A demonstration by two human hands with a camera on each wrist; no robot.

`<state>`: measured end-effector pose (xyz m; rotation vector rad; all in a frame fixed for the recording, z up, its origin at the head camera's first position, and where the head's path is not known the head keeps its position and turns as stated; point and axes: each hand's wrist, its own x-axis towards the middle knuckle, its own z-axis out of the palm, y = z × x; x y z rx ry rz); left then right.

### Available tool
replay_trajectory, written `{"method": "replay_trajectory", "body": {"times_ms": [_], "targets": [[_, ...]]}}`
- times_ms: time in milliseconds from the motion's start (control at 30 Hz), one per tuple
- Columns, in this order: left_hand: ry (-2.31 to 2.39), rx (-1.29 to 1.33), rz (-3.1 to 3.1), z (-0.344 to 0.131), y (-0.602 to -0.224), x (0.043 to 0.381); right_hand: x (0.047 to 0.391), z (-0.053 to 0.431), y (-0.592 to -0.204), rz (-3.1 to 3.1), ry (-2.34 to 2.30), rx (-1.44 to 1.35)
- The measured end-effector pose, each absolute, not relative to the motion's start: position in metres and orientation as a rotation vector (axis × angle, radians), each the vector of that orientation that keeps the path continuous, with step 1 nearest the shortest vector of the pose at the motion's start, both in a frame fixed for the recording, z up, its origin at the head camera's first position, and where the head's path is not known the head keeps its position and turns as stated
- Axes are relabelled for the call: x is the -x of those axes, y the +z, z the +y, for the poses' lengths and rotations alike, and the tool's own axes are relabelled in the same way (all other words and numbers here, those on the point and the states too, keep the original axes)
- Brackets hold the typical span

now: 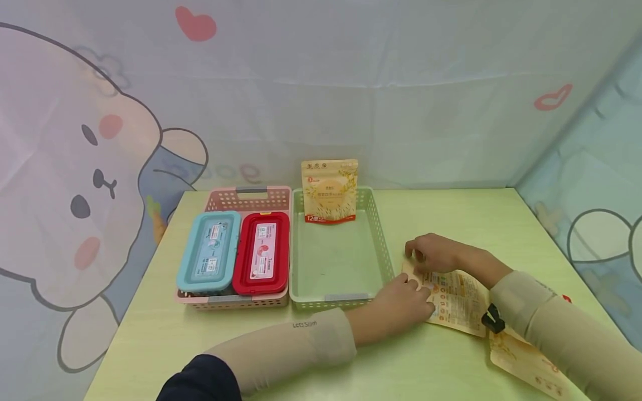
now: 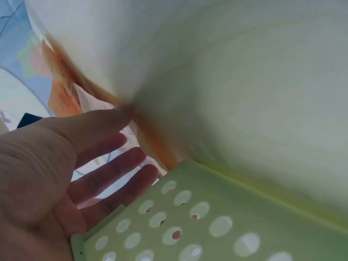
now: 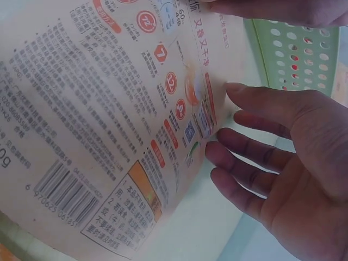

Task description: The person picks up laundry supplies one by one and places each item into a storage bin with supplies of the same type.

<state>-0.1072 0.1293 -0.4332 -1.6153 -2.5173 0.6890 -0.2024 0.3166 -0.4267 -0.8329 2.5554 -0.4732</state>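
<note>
My left hand (image 1: 403,306) holds the near-left edge of a beige stand-up pouch (image 1: 458,303) lying printed back up. In the left wrist view its thumb (image 2: 103,122) meets the pouch's orange edge strip (image 2: 149,130), with the fingers bent alongside. My right hand (image 1: 433,253) is at the pouch's far-left corner. Loosely bent, its fingers (image 3: 244,174) reach the pouch edge in the right wrist view, with the thumb tip close beside. A second beige pouch (image 1: 526,362) lies partly hidden under my right forearm.
Left of my hands stands a green basket (image 1: 385,245) with a similar pouch (image 1: 329,192) upright at its back. Beside it, a pink basket (image 1: 225,303) holds blue-lidded (image 1: 210,253) and red-lidded (image 1: 262,253) boxes. A printed curtain (image 1: 401,111) hangs behind the table.
</note>
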Motion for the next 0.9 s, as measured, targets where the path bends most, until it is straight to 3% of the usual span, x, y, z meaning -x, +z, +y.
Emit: {"method": "replay_trajectory", "body": {"times_ms": [900], "targets": [[0.662, 1.607, -2.428, 0.1263, -0.4353, 0.1049, 0.2005, 0.3263, -0.4216, 2.518, -0.524, 0.688]]}}
